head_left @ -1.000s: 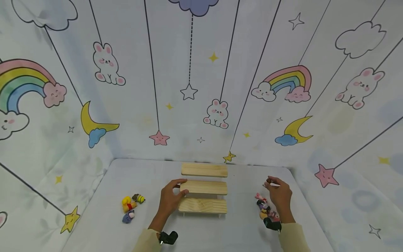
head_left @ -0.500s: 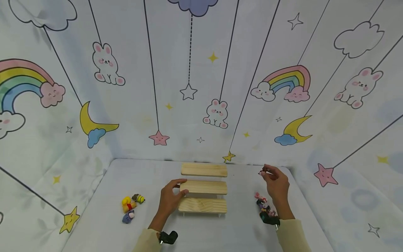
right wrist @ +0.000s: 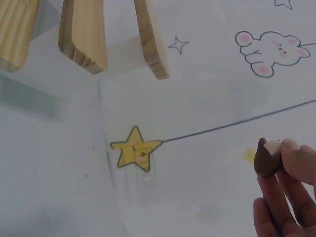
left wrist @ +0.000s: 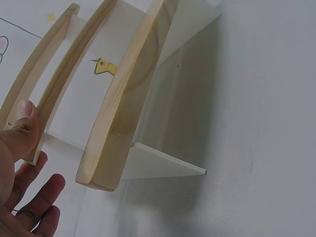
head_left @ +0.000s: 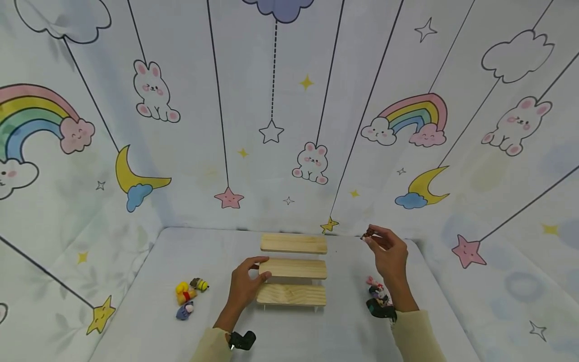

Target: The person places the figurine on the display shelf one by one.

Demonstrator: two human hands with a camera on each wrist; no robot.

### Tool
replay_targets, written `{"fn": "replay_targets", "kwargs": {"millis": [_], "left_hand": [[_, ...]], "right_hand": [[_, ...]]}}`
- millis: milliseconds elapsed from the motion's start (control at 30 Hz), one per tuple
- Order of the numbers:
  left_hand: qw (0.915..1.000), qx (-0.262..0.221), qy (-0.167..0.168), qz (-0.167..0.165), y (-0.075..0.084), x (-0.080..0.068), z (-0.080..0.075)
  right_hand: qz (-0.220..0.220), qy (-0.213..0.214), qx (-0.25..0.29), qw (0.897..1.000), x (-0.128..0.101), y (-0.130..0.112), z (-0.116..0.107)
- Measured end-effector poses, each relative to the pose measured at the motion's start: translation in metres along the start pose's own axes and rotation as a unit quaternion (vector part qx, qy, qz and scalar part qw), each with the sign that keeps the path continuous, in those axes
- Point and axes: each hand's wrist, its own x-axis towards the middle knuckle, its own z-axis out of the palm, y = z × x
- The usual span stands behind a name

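Note:
A stepped wooden stand has a front board (head_left: pixel 291 295), a middle board (head_left: pixel 296 269) and a back board (head_left: pixel 294 243) on white supports (left wrist: pixel 160 165). My left hand (head_left: pixel 244 285) grips the left end of the middle board, thumb on one face and fingers round the other side. To the right of the stand, raised near the table's far edge, my right hand (head_left: pixel 391 257) pinches a small brown figurine (right wrist: pixel 267 159) with a white part between thumb and fingers. The fingertips cover some of the figurine.
Left of the stand lie a yellow bear figurine (head_left: pixel 183 292), a striped bee figurine (head_left: pixel 199 284) and a blue-grey figurine (head_left: pixel 184 311). Several small figurines (head_left: pixel 376 290) lie beneath my right forearm, partly hidden. A printed cloth backdrop (head_left: pixel 280 171) rises behind the white table (head_left: pixel 149 322).
My right hand has moved away from the figurines on the right, going forward and to the left with the brown figurine. The left hand has stayed on the middle board.

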Motion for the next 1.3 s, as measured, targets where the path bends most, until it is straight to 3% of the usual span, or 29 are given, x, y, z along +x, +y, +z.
{"fn": "replay_targets", "kwargs": {"millis": [267,767,1100,1300], "left_hand": [[1.0000,0.002,0.001,0.005,0.001,0.001,-0.001],[0.9999,0.002,0.003,0.015,0.000,0.001,0.000],[0.9999,-0.007,0.000,0.013,0.000,0.002,0.000],[0.9999,-0.004,0.004,0.010,-0.002,0.001,0.001]], "right_hand": [[-0.050,-0.029,0.036,0.998,-0.001,-0.015,0.020],[-0.091,-0.065,0.063,0.992,-0.009,-0.021,0.060],[-0.070,-0.078,0.050,0.993,-0.019,-0.031,0.086],[-0.061,-0.089,0.037,0.994,-0.022,-0.020,0.097]]}}
